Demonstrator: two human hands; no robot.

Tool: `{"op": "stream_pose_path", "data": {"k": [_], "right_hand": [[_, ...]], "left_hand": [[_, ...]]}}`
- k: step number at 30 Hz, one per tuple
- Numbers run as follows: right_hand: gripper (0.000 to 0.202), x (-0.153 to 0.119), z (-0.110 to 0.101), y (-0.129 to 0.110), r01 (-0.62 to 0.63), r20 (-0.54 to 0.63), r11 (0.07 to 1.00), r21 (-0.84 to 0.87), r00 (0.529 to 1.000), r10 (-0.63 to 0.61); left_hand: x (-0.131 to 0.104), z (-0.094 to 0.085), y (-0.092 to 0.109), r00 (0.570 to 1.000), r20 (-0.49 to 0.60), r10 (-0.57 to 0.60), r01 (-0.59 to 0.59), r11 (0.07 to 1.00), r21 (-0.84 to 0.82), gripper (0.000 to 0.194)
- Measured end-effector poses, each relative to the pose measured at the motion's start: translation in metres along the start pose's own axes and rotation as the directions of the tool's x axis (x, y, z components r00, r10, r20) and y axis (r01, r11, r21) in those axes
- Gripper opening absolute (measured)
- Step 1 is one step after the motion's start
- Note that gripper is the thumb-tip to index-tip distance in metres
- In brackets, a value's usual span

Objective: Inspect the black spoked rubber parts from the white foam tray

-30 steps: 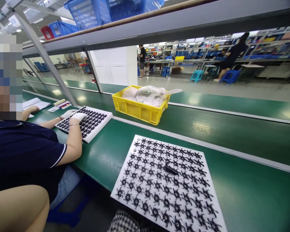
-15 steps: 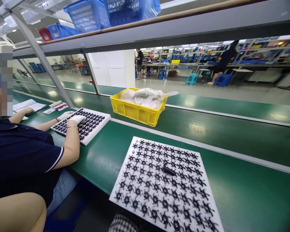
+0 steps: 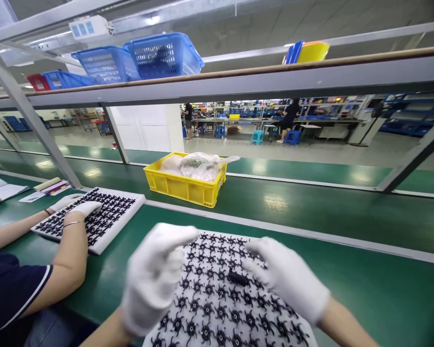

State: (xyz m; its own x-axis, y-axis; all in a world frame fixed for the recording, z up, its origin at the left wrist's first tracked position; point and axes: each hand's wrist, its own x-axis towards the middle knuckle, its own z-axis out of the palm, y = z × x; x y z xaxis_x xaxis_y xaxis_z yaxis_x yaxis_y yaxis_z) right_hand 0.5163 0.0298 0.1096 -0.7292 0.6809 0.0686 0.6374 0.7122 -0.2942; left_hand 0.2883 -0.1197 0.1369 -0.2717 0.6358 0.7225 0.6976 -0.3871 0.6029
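Right there on the green bench (image 3: 365,289) lies a white tray (image 3: 217,308) packed with black star-shaped parts (image 3: 210,289), a small black piece (image 3: 237,278) resting on top. Both gloved hands hover over it: the left hand (image 3: 155,279) loosely curled, holding nothing, the right hand (image 3: 289,277) flat, fingers near the black piece. Beyond sits a yellow crate (image 3: 184,185); a neighbour's gloved hands (image 3: 81,208) work a second tray (image 3: 94,219).
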Motion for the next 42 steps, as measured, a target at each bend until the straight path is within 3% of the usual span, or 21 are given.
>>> {"op": "stream_pose_path", "data": {"k": [3,6,9,14,27,36,42], "right_hand": [[0.032,0.015,0.039,-0.003,0.062,0.151,0.998,0.014,0.987,-0.063],[0.022,0.024,0.068,0.004,0.058,0.18,0.998,0.021,0.982,-0.061],[0.017,0.029,0.077,0.016,0.065,0.192,0.996,0.057,0.979,-0.074],[0.017,0.037,0.074,0.033,0.123,0.213,0.979,0.162,0.964,-0.156],[0.019,0.037,0.08,0.038,0.168,0.183,0.957,0.237,0.959,-0.214],[0.018,0.036,0.071,0.036,0.181,0.069,0.929,0.322,0.974,-0.214],[0.026,0.049,0.048,0.02,0.19,-0.05,0.87,0.454,0.981,-0.188]], "left_hand": [[-0.005,0.048,-0.027,0.969,0.23,0.084,-0.087,0.996,0.002,0.023],[-0.023,0.094,-0.068,0.946,0.31,0.099,-0.134,0.986,0.096,0.023],[-0.041,0.115,-0.102,0.95,0.31,0.032,-0.086,0.983,0.163,0.021],[-0.049,0.119,-0.124,0.944,0.329,-0.034,-0.049,0.969,0.24,0.021],[-0.048,0.129,-0.129,0.924,0.381,-0.039,-0.072,0.96,0.272,0.019],[-0.047,0.127,-0.127,0.911,0.391,-0.13,0.058,0.98,0.192,0.021],[-0.036,0.122,-0.122,0.883,0.39,-0.262,0.264,0.963,0.051,0.022]]}}
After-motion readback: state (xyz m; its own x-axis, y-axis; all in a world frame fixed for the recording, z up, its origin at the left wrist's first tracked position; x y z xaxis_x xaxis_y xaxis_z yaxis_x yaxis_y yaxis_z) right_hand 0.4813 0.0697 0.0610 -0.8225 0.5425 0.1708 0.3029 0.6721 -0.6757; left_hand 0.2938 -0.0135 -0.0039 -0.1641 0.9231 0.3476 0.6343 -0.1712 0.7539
